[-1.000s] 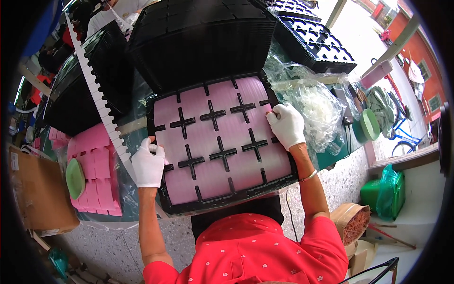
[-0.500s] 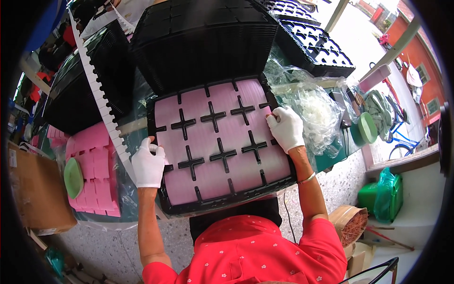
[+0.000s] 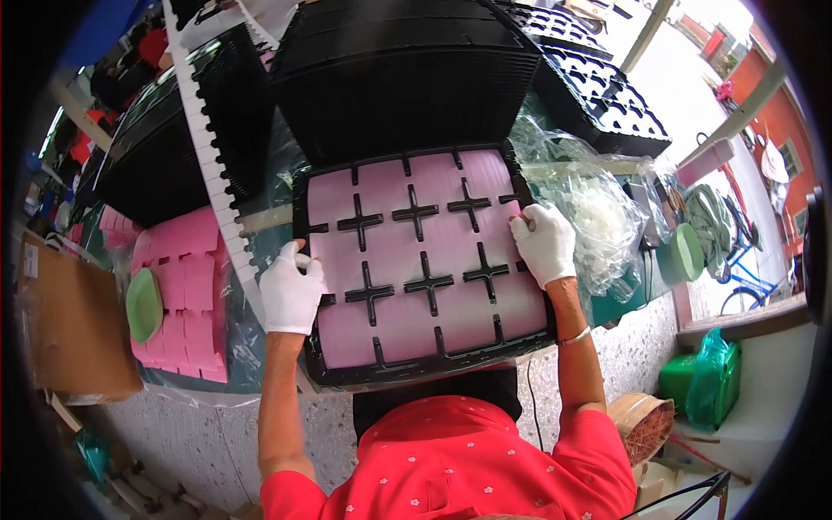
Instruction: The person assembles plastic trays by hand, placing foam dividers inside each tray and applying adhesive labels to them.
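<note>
A black plastic tray (image 3: 333, 375) lies in front of me, lined with a pink foam sheet (image 3: 407, 325). Black cross-shaped dividers (image 3: 428, 282) stand up through slots in the sheet. White gloves with bare fingertips cover both hands. At the tray's left edge, my left hand (image 3: 293, 290) is closed, thumb and forefinger curled together at the sheet's border; the exact grip is partly hidden. Across from it, my right hand (image 3: 548, 245) pinches the sheet's border at the right rim, where a bit of pink shows by the fingertips.
Stacked black trays (image 3: 403, 100) rise right behind the tray. Pink foam sheets (image 3: 186, 295) and a green oval dish (image 3: 144, 305) lie left, past a long white notched strip (image 3: 212, 156). Clear plastic bags (image 3: 598, 212), another green dish (image 3: 687, 251) and black trays (image 3: 607, 100) stand right.
The whole scene has shifted slightly to the right in the view. Both hands keep nearly the same places at the tray's sides, still closed.
</note>
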`<state>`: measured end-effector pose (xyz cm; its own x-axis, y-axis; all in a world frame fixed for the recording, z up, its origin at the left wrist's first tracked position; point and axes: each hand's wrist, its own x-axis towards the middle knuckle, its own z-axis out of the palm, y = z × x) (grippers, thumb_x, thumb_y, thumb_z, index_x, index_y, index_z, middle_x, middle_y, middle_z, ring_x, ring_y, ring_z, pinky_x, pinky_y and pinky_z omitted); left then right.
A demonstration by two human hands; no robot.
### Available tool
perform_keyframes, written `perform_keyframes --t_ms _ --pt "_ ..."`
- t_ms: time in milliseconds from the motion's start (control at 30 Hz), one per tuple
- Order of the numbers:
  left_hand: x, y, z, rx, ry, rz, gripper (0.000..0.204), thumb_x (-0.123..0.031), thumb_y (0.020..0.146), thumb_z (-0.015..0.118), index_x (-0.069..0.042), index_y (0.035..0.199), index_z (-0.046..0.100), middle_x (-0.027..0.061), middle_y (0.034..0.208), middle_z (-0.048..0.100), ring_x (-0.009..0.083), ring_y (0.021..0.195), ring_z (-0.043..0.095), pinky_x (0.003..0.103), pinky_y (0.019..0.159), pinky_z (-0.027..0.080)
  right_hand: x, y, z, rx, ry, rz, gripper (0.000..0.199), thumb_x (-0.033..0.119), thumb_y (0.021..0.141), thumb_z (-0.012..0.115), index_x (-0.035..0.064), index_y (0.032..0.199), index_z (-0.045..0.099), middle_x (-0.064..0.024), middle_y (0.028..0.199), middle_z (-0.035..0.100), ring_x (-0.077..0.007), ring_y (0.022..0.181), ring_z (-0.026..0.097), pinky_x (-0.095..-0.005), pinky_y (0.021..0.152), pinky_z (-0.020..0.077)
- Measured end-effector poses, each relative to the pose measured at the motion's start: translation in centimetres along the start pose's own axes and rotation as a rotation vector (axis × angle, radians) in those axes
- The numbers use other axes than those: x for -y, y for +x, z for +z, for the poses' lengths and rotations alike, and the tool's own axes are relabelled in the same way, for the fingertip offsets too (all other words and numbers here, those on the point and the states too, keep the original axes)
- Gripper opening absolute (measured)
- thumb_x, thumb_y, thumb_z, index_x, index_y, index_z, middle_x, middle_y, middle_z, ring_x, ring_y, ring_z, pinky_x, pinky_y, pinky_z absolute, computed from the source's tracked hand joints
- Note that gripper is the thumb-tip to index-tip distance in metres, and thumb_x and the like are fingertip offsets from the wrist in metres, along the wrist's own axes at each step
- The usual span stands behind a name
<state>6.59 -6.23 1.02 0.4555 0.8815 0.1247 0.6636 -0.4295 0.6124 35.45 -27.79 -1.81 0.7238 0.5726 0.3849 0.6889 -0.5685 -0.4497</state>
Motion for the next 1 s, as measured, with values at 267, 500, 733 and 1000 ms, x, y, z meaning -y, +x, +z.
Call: perform_keyframes --t_ms 267,500,733,1000 --pt "-0.5 0.4 0.2 -0.048 0.134 0.072 0.032 -0.016 0.086 0.066 -0.004 0.116 0.066 0.0113 0.083 0.073 0.0296 0.079 0.071 0.038 0.074 0.055 -0.9 0.9 0.3 -0.032 -0.051 -0.068 0.018 0.028 0.082 0.07 0.0106 0.079 0.067 -0.0126 0.079 0.063 -0.0344 0.076 0.063 -0.0436 0.069 0.0508" --pt "0.5 1.0 0.6 -0.037 0.165 0.041 0.032 -0.019 0.088 0.066 -0.008 0.118 0.067 0.0037 0.08 0.073 0.0204 0.069 0.069 0.032 0.067 0.053 -0.3 1.3 0.8 -0.005 -0.072 -0.04 0.019 0.029 0.081 0.071 0.0108 0.082 0.07 -0.01 0.076 0.064 -0.0316 0.075 0.064 -0.0414 0.069 0.052" --pt "2.6 0.8 1.1 -0.039 0.075 0.06 0.03 -0.017 0.089 0.067 -0.008 0.117 0.067 -0.0012 0.076 0.07 0.0112 0.059 0.064 0.027 0.064 0.05 -0.4 0.5 0.5 -0.04 -0.017 -0.049 0.017 0.027 0.08 0.072 0.0106 0.08 0.07 -0.0087 0.072 0.062 -0.0299 0.07 0.063 -0.0399 0.066 0.0514" --pt "2.5 0.9 1.2 0.041 -0.057 -0.029 0.036 -0.007 0.092 0.066 0.001 0.127 0.06 -0.0063 0.078 0.057 0.0001 0.064 0.045 0.017 0.06 0.04 -0.4 0.5 0.3 -0.023 0.012 -0.045 0.016 0.025 0.08 0.073 0.0097 0.08 0.07 -0.0079 0.07 0.061 -0.0292 0.068 0.062 -0.0391 0.064 0.0511"
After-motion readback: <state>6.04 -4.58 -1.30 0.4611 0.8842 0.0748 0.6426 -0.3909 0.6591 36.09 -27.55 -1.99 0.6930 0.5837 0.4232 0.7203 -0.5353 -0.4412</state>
